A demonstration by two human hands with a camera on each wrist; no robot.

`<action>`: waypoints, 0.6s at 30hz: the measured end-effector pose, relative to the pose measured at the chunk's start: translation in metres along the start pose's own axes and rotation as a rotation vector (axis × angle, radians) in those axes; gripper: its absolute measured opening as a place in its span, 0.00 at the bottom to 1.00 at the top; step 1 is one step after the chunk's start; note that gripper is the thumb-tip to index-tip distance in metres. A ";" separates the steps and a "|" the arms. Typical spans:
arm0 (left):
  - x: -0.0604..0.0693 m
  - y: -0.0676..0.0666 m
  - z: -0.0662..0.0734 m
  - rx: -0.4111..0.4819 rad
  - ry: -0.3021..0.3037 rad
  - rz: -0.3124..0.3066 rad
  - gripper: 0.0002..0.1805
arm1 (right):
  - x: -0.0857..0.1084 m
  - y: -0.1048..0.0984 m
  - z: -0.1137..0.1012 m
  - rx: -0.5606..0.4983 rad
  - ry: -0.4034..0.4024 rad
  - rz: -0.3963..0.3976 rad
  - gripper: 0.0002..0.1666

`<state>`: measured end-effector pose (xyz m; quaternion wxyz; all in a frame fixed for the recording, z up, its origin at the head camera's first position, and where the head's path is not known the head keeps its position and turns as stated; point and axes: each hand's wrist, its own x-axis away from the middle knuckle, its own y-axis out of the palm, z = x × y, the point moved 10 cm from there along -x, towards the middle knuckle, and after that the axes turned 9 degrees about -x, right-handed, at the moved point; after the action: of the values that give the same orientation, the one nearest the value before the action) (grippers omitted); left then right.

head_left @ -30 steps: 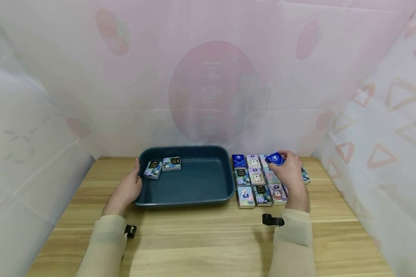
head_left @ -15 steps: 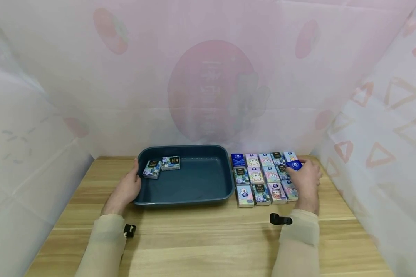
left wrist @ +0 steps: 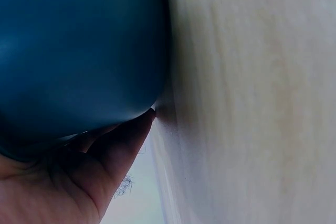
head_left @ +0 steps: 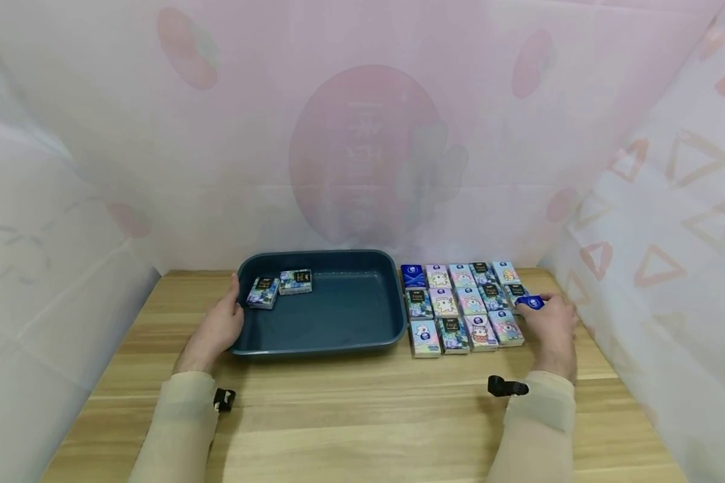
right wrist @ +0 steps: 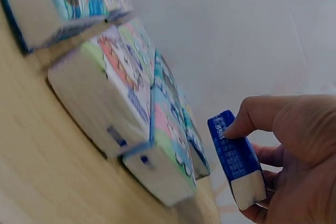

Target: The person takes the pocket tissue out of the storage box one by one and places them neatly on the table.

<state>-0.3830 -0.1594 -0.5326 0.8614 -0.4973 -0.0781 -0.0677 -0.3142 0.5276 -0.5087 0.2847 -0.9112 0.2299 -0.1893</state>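
A dark teal tray [head_left: 326,315] lies on the table, with two flowered tissue packs, one upright in print [head_left: 262,293] and one sideways [head_left: 295,282], at its left end. My left hand [head_left: 217,330] rests against the tray's left side; in the left wrist view its fairly straight fingers [left wrist: 118,145] lie along the outer wall. At the right, my right hand [head_left: 550,327] pinches a blue tissue pack [right wrist: 236,158] between thumb and fingers. It hangs beside the right end of the laid-out packs, close to a flowered pack [head_left: 515,292].
Several tissue packs [head_left: 471,300] lie in three rows just right of the tray, including a blue one [head_left: 413,276] at the back left. A pale printed curtain [head_left: 362,134] stands behind the wooden table [head_left: 362,416] and along both sides.
My right hand has carried the blue tissue pack rightward and toward me, from above the back rows to their right end. My left hand stays at the tray.
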 end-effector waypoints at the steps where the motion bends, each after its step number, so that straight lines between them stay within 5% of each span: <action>1: 0.000 0.000 0.000 0.002 -0.001 0.000 0.42 | -0.001 0.000 0.003 0.021 -0.003 -0.015 0.47; 9: 0.001 -0.002 0.001 -0.009 -0.014 0.002 0.42 | -0.002 0.008 0.016 0.150 0.012 -0.175 0.50; 18: 0.001 -0.001 0.001 0.000 -0.007 0.002 0.42 | -0.006 0.011 0.023 0.121 0.044 -0.148 0.49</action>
<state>-0.3824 -0.1587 -0.5308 0.8612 -0.4976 -0.0807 -0.0652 -0.3118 0.5327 -0.5344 0.3195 -0.9023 0.1566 -0.2435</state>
